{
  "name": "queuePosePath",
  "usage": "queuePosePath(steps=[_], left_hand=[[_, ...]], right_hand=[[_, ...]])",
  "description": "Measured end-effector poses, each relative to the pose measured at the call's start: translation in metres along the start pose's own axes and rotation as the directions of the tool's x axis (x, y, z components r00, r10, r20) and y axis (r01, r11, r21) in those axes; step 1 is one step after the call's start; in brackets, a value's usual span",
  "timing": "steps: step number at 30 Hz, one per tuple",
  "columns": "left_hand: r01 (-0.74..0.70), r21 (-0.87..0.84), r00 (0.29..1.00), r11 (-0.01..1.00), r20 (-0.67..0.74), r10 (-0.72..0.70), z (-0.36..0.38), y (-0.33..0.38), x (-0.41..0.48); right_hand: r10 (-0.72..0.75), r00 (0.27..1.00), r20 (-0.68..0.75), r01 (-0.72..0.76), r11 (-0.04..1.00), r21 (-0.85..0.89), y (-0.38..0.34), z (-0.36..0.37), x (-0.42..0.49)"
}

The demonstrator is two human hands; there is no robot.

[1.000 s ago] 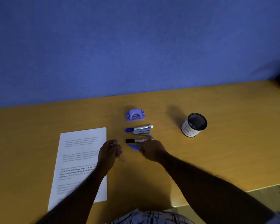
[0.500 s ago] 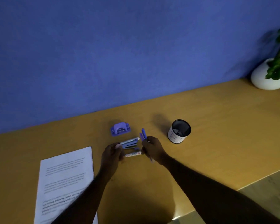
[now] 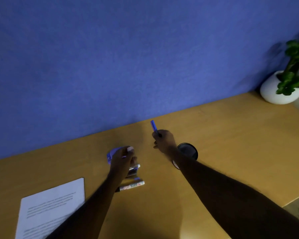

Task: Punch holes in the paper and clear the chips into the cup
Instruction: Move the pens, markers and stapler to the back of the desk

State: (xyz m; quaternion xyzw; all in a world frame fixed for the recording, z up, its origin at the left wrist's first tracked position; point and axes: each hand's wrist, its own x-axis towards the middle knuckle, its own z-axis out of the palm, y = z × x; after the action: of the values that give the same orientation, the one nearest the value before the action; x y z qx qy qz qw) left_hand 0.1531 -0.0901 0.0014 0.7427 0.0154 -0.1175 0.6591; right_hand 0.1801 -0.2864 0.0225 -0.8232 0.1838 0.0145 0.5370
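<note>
Blue wall [image 3: 110, 66] stands behind your yellow-brown desk [image 3: 231, 144]. Your right hand [image 3: 164, 142] has its fingers curled round a blue pen [image 3: 153, 126]. The pen sticks out past your knuckles, pointing away from you. Your left hand [image 3: 123, 160] is over the purple hole punch [image 3: 111, 153] with its fingers bent down. It is too blurry to tell if it grips the punch or only covers it. Just beside that hand, nearer to you, sits a blurry stapler [image 3: 134, 169], then a white marker [image 3: 133, 185]. The black cup [image 3: 188, 150] stands by your right wrist, partly hidden behind your arm. The paper [image 3: 50, 204] lies flat at the near left, and your left arm crosses its corner. A plant pot [image 3: 273, 94] sits far right.
</note>
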Motion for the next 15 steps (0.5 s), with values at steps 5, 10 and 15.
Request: queuePosePath(steps=[5, 10, 15], left_hand=[[0.013, 0.001, 0.999, 1.000, -0.049, -0.013, 0.014, 0.006, 0.018], [0.039, 0.013, 0.997, 0.999, -0.069, -0.038, 0.027, 0.008, 0.033], [0.049, 0.004, 0.994, 0.999, -0.102, -0.048, 0.034, 0.001, 0.046]], right_hand=[[0.079, 0.997, -0.022, -0.081, 0.918, -0.389, 0.001, -0.016, 0.058], [0.201, 0.978, -0.056, -0.203, 0.858, -0.473, 0.014, -0.024, 0.092], [0.220, 0.970, -0.102, -0.240, 0.816, -0.526, 0.027, -0.020, 0.110]])
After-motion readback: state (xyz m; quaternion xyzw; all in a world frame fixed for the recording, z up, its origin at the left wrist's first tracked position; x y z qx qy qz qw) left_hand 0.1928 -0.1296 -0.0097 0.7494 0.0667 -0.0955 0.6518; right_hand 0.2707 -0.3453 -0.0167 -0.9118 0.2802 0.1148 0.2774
